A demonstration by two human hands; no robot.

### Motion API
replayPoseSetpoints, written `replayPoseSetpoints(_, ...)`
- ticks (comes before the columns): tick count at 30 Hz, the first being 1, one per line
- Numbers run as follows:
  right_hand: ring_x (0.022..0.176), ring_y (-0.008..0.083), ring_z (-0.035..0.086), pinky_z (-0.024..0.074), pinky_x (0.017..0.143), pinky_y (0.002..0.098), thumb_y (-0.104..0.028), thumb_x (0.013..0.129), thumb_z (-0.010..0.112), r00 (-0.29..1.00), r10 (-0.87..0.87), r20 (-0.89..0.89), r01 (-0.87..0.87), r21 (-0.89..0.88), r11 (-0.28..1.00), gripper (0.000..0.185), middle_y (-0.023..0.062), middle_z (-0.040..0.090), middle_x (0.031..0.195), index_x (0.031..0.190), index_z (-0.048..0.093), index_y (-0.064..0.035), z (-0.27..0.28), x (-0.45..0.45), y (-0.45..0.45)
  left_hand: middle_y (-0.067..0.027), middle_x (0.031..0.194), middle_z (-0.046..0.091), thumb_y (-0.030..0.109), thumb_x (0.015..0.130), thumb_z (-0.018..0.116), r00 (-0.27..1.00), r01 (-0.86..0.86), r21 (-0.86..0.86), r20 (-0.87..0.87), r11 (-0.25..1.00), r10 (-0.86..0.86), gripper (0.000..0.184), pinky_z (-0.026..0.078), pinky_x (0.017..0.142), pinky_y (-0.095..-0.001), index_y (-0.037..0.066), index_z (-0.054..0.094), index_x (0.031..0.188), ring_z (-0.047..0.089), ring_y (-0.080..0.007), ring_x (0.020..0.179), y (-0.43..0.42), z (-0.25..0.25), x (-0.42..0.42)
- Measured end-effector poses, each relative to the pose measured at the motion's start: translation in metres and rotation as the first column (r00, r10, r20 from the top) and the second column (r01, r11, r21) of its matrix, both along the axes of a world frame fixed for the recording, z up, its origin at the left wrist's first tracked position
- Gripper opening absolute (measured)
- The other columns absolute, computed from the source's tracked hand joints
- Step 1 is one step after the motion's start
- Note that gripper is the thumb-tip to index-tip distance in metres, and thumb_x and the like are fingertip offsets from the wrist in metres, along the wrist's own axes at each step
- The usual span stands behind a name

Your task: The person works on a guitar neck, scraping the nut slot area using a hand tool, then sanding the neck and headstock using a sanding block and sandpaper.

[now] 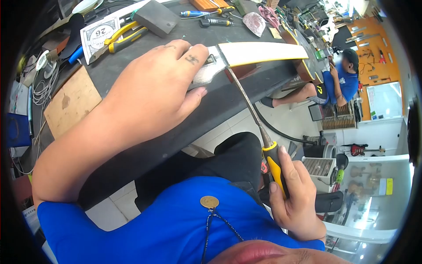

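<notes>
Just under the curled left hand [165, 83] there's the silvery headstock [210, 75] of what looks like a guitar neck [266, 51], and the fingers are clamped over it, thumb along the near edge. The neck runs off to the right of that hand, white on top with a yellow line along the near side, and a brown block [244, 71] shows below it. Right hand [299, 193] is well apart, lower and closer to the body, wrapped around the yellow-and-black handle of a slim metal file [248, 103], thumb and index along the grip. Looks like the file's far end lies across the neck just beside the left fingertips, where the white starts. Can't tell how hard it's pressing.

Beyond the left hand, on the black workbench [193, 37]: yellow-and-black pliers [128, 44] on a paper packet [93, 44] marked 26, with a grey rectangular block [157, 18] near them. A thin wooden board [72, 101] sits left of the left forearm, next to some coiled cable [43, 88]. Way past the right hand, a person in a blue shirt [349, 83] sits before an orange tool wall [373, 57].
</notes>
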State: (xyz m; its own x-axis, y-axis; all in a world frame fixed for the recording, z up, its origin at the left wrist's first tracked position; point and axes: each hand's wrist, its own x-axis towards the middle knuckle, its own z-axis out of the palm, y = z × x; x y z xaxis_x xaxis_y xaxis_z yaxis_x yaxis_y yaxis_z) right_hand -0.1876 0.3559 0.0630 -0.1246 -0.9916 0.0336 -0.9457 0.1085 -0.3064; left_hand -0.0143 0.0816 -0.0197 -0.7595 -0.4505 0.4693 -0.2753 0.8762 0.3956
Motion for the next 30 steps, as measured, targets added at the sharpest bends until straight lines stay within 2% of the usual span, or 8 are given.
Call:
replayPoseSetpoints(11,0.074,0.0272,0.061,0.0535,0.063,0.0378,0.003,0.086,0.07,0.999,-0.02,-0.029,0.021,0.027,0.999,0.079,0.0148,0.057,0.097,0.16,0.042,0.0038,-0.001,0.006,-0.005,-0.0212,0.124,0.066,0.014,0.089,0.075,0.999,-0.004,0.028,0.048,1.0,0.003,0.045,0.052,0.097,-0.0493,0.001,0.058,0.129,0.064,-0.043,0.114,0.0,0.003,-0.001)
replayPoseSetpoints(30,0.068,0.0294,0.061,0.0538,0.059,0.0404,-0.002,0.088,0.071,0.995,-0.034,-0.094,0.039,0.055,0.998,0.079,0.0147,0.055,0.094,0.161,0.042,0.0003,0.002,0.014,-0.022,-0.0219,0.129,0.065,0.015,0.091,0.074,0.997,-0.004,0.016,0.073,1.0,0.003,0.047,0.052,0.099,-0.0491,-0.001,0.058,0.131,0.064,-0.043,0.116,0.0,0.004,0.0)
